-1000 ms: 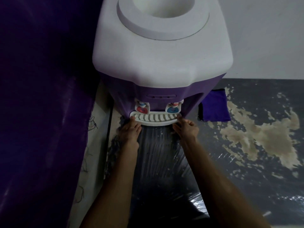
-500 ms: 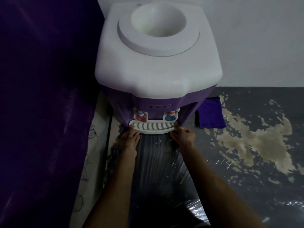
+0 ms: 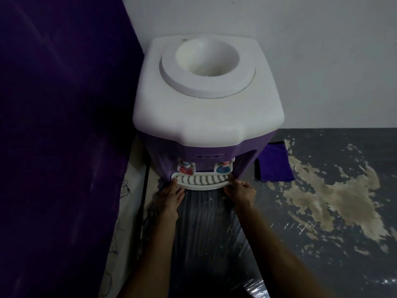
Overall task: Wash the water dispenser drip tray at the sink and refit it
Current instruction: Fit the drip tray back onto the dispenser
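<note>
Directly beyond the fingers rises the water dispenser, its white top with a round bottle well above a purple body. To the left of the left hand hangs a dark purple curtain. Right of the right hand, well apart, a folded purple cloth lies on the worn grey floor. Just above the fingers sit two taps, a red tap on the left and a blue tap on the right. Under the taps the white slotted drip tray sits in the dispenser's front. The left hand holds the tray's left end, fingers close together, its thumb on the rim. The right hand grips the tray's right end with curled fingers.
</note>
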Demonstrator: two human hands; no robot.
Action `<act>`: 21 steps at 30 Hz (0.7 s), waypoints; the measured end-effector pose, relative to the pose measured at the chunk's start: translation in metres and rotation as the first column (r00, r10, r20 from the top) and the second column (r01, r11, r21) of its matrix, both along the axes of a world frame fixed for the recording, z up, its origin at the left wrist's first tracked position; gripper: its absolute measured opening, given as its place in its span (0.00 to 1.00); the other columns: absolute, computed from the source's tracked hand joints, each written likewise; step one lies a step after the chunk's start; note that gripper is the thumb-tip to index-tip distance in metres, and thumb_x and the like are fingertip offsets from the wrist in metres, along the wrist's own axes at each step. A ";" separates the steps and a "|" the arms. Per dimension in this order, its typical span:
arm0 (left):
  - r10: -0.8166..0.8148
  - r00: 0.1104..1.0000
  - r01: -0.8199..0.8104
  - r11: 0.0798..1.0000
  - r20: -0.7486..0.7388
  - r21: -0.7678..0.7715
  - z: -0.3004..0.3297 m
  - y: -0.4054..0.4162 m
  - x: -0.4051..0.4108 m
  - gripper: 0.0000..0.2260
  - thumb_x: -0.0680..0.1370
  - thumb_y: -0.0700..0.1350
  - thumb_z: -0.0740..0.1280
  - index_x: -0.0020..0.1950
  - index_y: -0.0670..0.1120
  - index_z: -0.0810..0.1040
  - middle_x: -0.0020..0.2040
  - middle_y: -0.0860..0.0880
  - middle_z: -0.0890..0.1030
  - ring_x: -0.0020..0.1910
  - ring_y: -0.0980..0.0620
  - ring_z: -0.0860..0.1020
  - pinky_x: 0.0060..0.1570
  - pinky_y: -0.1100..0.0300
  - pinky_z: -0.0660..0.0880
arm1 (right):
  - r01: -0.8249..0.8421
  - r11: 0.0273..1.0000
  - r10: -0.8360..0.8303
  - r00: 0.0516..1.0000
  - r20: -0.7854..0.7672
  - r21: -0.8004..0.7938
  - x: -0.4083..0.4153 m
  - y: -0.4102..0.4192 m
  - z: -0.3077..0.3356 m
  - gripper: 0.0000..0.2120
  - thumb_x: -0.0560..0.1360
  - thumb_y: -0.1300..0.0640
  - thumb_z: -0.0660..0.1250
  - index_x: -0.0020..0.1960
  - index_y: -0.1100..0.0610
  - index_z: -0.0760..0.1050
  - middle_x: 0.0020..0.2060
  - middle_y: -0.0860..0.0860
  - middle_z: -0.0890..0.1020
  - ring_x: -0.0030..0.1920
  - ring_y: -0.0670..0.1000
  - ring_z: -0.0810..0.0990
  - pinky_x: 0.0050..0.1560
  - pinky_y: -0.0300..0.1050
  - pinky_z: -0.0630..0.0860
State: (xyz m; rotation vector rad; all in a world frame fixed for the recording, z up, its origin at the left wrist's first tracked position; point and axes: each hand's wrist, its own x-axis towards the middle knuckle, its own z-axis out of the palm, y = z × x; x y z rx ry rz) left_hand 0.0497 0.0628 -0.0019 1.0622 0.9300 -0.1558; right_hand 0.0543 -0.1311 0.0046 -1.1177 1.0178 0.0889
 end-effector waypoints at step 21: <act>-0.197 0.977 0.197 0.980 -0.077 -0.010 0.020 -0.051 -0.027 0.07 0.79 0.45 0.66 0.50 0.41 0.75 0.45 0.44 0.78 0.44 0.47 0.79 0.47 0.56 0.77 | -0.241 0.936 0.244 0.970 -0.022 -0.256 -0.004 -0.033 0.006 0.08 0.76 0.59 0.70 0.40 0.56 0.73 0.38 0.60 0.82 0.36 0.56 0.82 0.47 0.56 0.82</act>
